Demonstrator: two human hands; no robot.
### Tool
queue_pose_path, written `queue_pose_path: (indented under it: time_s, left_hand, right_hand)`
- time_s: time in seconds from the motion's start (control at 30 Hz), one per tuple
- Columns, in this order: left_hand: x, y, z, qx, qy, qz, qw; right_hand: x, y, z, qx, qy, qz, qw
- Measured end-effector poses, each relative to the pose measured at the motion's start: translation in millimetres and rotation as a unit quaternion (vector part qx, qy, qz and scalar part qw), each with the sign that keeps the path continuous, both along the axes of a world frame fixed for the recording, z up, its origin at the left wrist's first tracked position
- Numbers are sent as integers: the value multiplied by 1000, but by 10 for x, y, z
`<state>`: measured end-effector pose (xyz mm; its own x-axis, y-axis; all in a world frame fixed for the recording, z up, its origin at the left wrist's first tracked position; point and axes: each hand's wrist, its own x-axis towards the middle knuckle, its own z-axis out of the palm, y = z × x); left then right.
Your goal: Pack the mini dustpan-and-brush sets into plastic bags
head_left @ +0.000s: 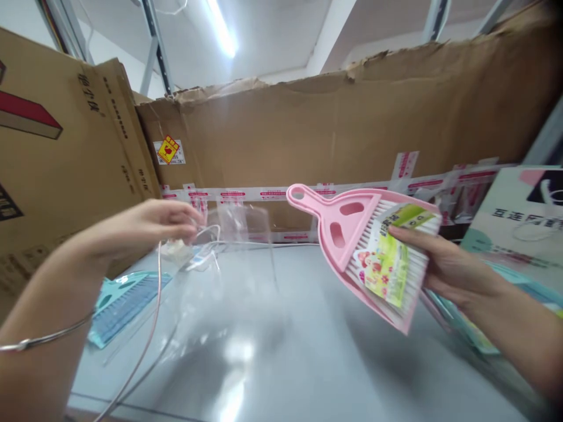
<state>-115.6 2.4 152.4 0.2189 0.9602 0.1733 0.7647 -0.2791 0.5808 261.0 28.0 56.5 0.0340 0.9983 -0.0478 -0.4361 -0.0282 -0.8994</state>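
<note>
My right hand [453,266] grips the bristle end of a pink dustpan-and-brush set [341,225], the thumb lying over its printed card label [387,264]. The set is held above the grey tabletop, its looped handle pointing up and left. On the other side my left hand [169,221] is blurred, with fingers curled together at the edge of a clear plastic bag [237,258] that hangs down over the table. Below the left wrist lies a blue dustpan-and-brush set [127,302].
A large cardboard sheet [272,135] walls off the back, and a cardboard box [74,140] stands left. White cables and a small adapter [176,252] lie at the rear. A pale cord [153,328] crosses the left front. More blue sets [479,334] and a printed box [519,217] are at right.
</note>
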Motion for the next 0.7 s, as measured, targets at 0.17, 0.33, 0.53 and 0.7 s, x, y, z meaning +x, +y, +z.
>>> queue_pose_path:
  time_s: [0.17, 0.33, 0.53, 0.7]
  left_hand:
    - [477, 589, -569, -132, 94, -151, 975]
    - [1009, 696, -910, -9, 131, -80, 988]
    - [1541, -47, -1304, 59, 349, 9, 935]
    - [1487, -54, -1518, 29, 391, 12, 920]
  right_hand:
    - [179, -66, -160, -36, -2, 50, 998]
    - [181, -39, -401, -60, -39, 64, 995]
    - [190, 29, -470, -57, -46, 77, 994]
    - [135, -16, -496, -70, -48, 103, 991]
